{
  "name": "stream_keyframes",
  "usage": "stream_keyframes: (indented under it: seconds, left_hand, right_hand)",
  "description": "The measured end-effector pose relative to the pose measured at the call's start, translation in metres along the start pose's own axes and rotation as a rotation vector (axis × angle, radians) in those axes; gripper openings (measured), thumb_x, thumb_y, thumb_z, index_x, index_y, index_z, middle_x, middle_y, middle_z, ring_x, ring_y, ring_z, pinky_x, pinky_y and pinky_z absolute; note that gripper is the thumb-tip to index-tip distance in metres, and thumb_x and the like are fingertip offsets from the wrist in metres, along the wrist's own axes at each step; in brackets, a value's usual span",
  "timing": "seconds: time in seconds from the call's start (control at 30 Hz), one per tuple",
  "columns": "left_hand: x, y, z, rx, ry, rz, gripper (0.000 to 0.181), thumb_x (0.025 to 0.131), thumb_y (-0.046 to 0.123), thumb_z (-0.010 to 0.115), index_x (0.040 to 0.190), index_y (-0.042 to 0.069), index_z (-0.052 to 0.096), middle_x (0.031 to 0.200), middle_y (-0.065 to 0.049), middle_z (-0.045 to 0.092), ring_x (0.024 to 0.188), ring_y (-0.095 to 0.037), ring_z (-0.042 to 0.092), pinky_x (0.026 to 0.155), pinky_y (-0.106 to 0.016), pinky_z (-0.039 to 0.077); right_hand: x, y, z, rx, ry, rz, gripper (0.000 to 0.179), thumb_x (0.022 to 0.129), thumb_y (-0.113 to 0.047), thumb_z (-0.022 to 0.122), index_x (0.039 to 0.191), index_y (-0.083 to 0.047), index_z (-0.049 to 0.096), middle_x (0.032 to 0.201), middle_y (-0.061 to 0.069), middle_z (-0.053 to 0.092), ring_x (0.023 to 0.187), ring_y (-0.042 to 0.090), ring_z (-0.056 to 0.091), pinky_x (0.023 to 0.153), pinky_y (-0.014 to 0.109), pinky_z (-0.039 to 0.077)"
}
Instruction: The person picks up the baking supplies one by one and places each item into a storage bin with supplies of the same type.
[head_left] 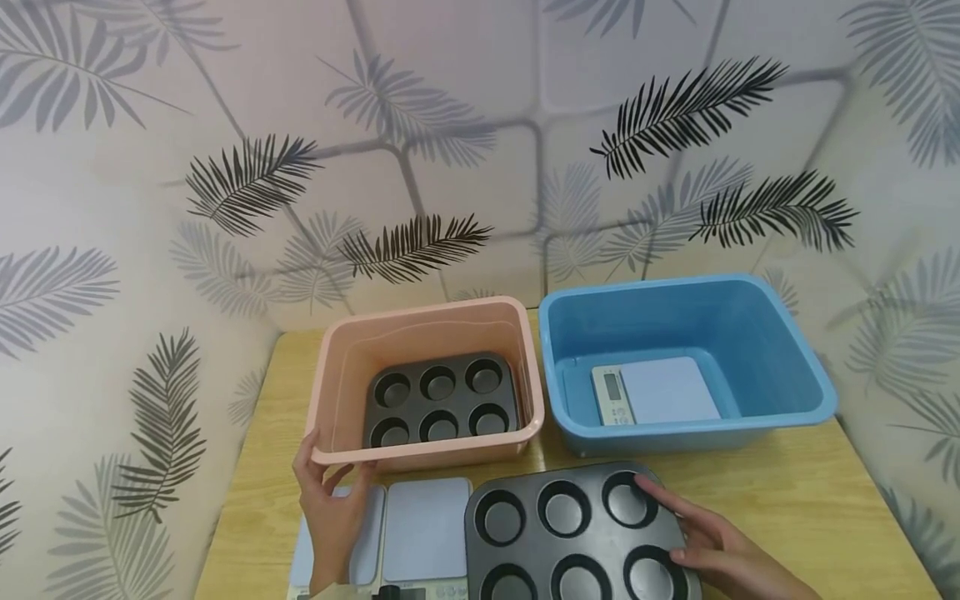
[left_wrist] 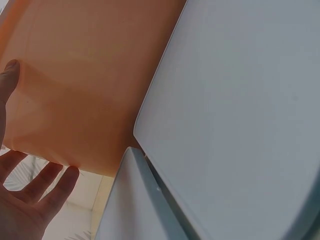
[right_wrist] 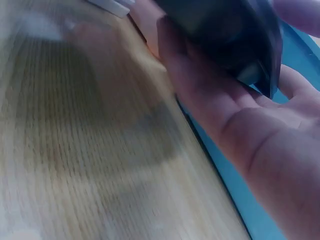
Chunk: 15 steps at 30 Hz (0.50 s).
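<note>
At the front left corner of a pink plastic basin [head_left: 442,454], my left hand [head_left: 333,508] grips the wall, thumb on the front and fingers round the side. The left wrist view shows that hand [left_wrist: 30,200] against the basin [left_wrist: 95,85]. My right hand [head_left: 720,546] holds a dark muffin tin [head_left: 532,508] by its right edge. In the right wrist view some fingers of this hand [right_wrist: 260,125] lie under the tin [right_wrist: 225,40], which looks raised off the table. Another muffin tin [head_left: 416,400] lies inside the pink basin.
Two flat kitchen scales, a left one [head_left: 367,537] and a right one [head_left: 426,529], lie side by side before the pink basin. A blue basin [head_left: 690,429] on the right holds another kitchen scale [head_left: 663,390]. The wooden table [head_left: 810,500] backs onto a leaf-patterned wall [head_left: 480,167].
</note>
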<state>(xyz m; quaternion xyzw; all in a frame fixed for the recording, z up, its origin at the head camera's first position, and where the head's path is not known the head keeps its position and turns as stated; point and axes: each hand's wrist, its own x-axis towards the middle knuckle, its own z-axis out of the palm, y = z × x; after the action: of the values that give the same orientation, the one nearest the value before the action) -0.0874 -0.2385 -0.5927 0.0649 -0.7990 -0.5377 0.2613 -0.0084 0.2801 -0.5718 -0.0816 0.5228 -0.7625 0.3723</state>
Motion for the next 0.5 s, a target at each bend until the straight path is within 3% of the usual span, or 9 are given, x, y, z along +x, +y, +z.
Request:
stream_keyframes:
  seconds: [0.07, 0.1, 0.17, 0.2, 0.3, 0.33, 0.5]
  left_hand:
    - [0.000, 0.001, 0.000, 0.005, -0.002, 0.003, 0.101, 0.082, -0.009, 0.089, 0.166, 0.012, 0.036, 0.157, -0.022, 0.057, 0.119, -0.014, 0.060, 0.094, -0.007, 0.055]
    - [0.001, 0.001, 0.000, 0.011, -0.001, 0.003, 0.101, 0.082, -0.009, 0.089, 0.166, 0.012, 0.036, 0.158, -0.022, 0.057, 0.119, -0.014, 0.060, 0.094, -0.006, 0.055]
    - [0.000, 0.002, 0.001, 0.014, -0.003, 0.002, 0.101, 0.083, -0.008, 0.089, 0.166, 0.012, 0.036, 0.158, -0.022, 0.057, 0.119, -0.014, 0.060, 0.094, -0.006, 0.055]
    - [0.000, 0.002, 0.000, 0.011, -0.007, 0.004, 0.101, 0.083, -0.007, 0.090, 0.166, 0.013, 0.036, 0.158, -0.022, 0.057, 0.119, -0.014, 0.061, 0.093, -0.006, 0.055]
    - [0.000, 0.002, 0.000, 0.013, -0.009, 0.007, 0.101, 0.083, -0.006, 0.090, 0.166, 0.014, 0.036, 0.158, -0.022, 0.057, 0.119, -0.014, 0.061, 0.093, -0.006, 0.055]
    - [0.000, 0.002, -0.001, 0.013, -0.009, 0.008, 0.101, 0.083, -0.006, 0.090, 0.166, 0.014, 0.036, 0.157, -0.022, 0.057, 0.119, -0.013, 0.061, 0.092, -0.006, 0.055]
    - [0.000, -0.001, -0.001, 0.020, 0.001, 0.015, 0.102, 0.082, -0.009, 0.090, 0.166, 0.012, 0.035, 0.154, -0.025, 0.059, 0.118, -0.010, 0.060, 0.091, -0.006, 0.055]
  right_hand:
    - [0.001, -0.001, 0.000, 0.032, -0.019, -0.003, 0.069, 0.115, -0.007, 0.037, 0.178, -0.023, 0.013, 0.167, -0.043, 0.030, 0.143, -0.029, 0.029, 0.128, 0.026, 0.036]
    - [0.000, -0.002, 0.000, 0.043, -0.019, 0.005, 0.069, 0.115, -0.008, 0.037, 0.178, -0.024, 0.013, 0.167, -0.044, 0.030, 0.143, -0.029, 0.029, 0.126, 0.022, 0.038]
    - [0.000, -0.002, 0.000, 0.033, -0.012, 0.008, 0.071, 0.115, -0.007, 0.038, 0.178, -0.024, 0.011, 0.168, -0.043, 0.029, 0.143, -0.030, 0.026, 0.140, 0.043, 0.018]
    - [0.000, -0.003, 0.001, 0.039, -0.018, 0.007, 0.072, 0.114, -0.007, 0.039, 0.178, -0.024, 0.011, 0.168, -0.043, 0.028, 0.142, -0.030, 0.025, 0.140, 0.053, 0.005]
    - [0.000, -0.006, 0.005, 0.048, -0.024, -0.001, 0.075, 0.113, -0.005, 0.040, 0.178, -0.024, 0.009, 0.170, -0.042, 0.026, 0.141, -0.031, 0.023, 0.120, 0.074, -0.029]
    - [0.000, -0.007, 0.006, 0.058, -0.027, -0.006, 0.076, 0.112, -0.003, 0.041, 0.178, -0.023, 0.009, 0.171, -0.040, 0.026, 0.142, -0.030, 0.023, 0.115, 0.074, -0.034]
    - [-0.002, -0.018, 0.015, 0.081, -0.054, -0.033, 0.077, 0.111, 0.000, 0.042, 0.178, -0.021, 0.009, 0.179, -0.030, 0.020, 0.148, -0.028, 0.022, 0.110, 0.074, -0.040]
